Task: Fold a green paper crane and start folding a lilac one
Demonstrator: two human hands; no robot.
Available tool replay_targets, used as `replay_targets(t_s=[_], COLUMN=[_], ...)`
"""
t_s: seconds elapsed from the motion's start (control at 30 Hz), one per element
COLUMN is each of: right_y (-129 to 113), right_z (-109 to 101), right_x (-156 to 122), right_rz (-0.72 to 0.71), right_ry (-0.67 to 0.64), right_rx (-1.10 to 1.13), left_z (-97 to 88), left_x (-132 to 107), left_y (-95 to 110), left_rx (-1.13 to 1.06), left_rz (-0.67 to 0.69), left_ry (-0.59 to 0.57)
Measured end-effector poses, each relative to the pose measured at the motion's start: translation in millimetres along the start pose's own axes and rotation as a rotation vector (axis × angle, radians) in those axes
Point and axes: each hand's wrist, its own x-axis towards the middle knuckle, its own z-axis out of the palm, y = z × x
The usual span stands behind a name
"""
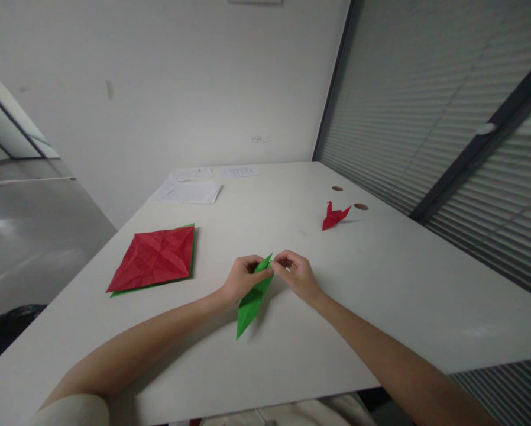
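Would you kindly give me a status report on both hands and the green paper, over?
Left hand gripping folded green paper; right hand at its far end. Paper narrow, pointed. Red paper bird and red sheet off to the sides, touching neither hand.

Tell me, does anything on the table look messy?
The flat red paper on the left looks odd: it's creased all over, not smooth, and lies crooked, so green paper peeks out underneath.

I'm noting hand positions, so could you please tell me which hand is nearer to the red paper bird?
Right. The right hand is left of the bird, on its near side; the left hand, holding the green paper, is farther left.
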Motion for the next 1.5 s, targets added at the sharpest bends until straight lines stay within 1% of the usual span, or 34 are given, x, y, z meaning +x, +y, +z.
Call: replay_targets(t_s=[0.1, 0.23, 0.37, 0.5, 0.7, 0.83, 0.9, 0.93, 1.0, 1.07, 1.1, 1.13, 1.17, 1.27, 1.33, 1.4, 1.43, 1.5], right_y=[-3.9, -6.8, -5.3, -5.0, -9.7, -6.7, -5.0, -4.7, -5.3, -6.6, -7.2, -7.6, -7.7, -6.4, -5.1, -4.2, -3.9, -4.0], right_z=[0.6, 1.2, -0.2, -3.3, -5.2, -5.3, -5.1, -4.9, -4.8, -5.5, -6.2, -7.0, -8.0, -10.7, -11.5, -11.8, -11.8, -12.0], right_x=[-0.3, -0.1, 2.1, 4.0, 2.4, 4.1, 5.6, 6.3, 7.6, 8.9, 9.5, 10.2, 10.9, 12.7, 13.4, 13.4, 13.3, 12.9], right_rz=[-0.006, 0.015, 0.027, 0.027, -0.023, 0.02, 0.065, 0.083, 0.098, 0.084, 0.073, 0.063, 0.058, 0.061, 0.063, 0.058, 0.055, 0.053], right_ry=[0.007, 0.019, 0.017, 0.027, 0.023, 0.036, 0.054, 0.065, 0.088, 0.109, 0.117, 0.124, 0.131, 0.156, 0.15, 0.117, 0.097, 0.071], right_rx=[-0.02, 0.044, 0.107, 0.101, 0.018, 0.086, 0.155, 0.188, 0.234, 0.243, 0.236, 0.226, 0.215, 0.196, 0.211, 0.253, 0.279, 0.329], left_z=[0.4, -1.3, -5.0, -6.9, -6.5, -5.6, -5.7, -6.2, -7.8, -10.1, -11.0, -11.7, -12.1, -11.4, -11.0, -11.8, -12.5, -14.4], left_x=[0.5, 2.2, 4.0, 3.7, 1.8, 2.3, 3.2, 3.7, 4.9, 6.0, 6.3, 6.6, 6.7, 6.6, 6.3, 5.7, 5.3, 4.3], left_y=[-1.2, -0.9, 3.7, 8.8, 7.1, 6.2, 7.1, 7.5, 7.3, 5.0, 3.0, 0.7, -1.6, -6.5, -6.2, -3.5, -1.9, 0.4], left_rx=[0.023, 0.043, 0.069, 0.073, 0.056, 0.017, -0.009, -0.007, 0.031, 0.048, 0.016, -0.049, -0.133, -0.376, -0.483, -0.568, -0.602, -0.641], left_rz=[0.005, -0.012, -0.031, -0.036, -0.043, -0.009, 0.04, 0.071, 0.126, 0.12, 0.077, 0.007, -0.079, -0.351, -0.481, -0.55, -0.557, -0.533], left_ry=[-0.001, -0.033, -0.068, -0.114, -0.113, -0.122, -0.091, -0.052, 0.079, 0.203, 0.225, 0.214, 0.179, 0.021, -0.097, -0.22, -0.269, -0.326])
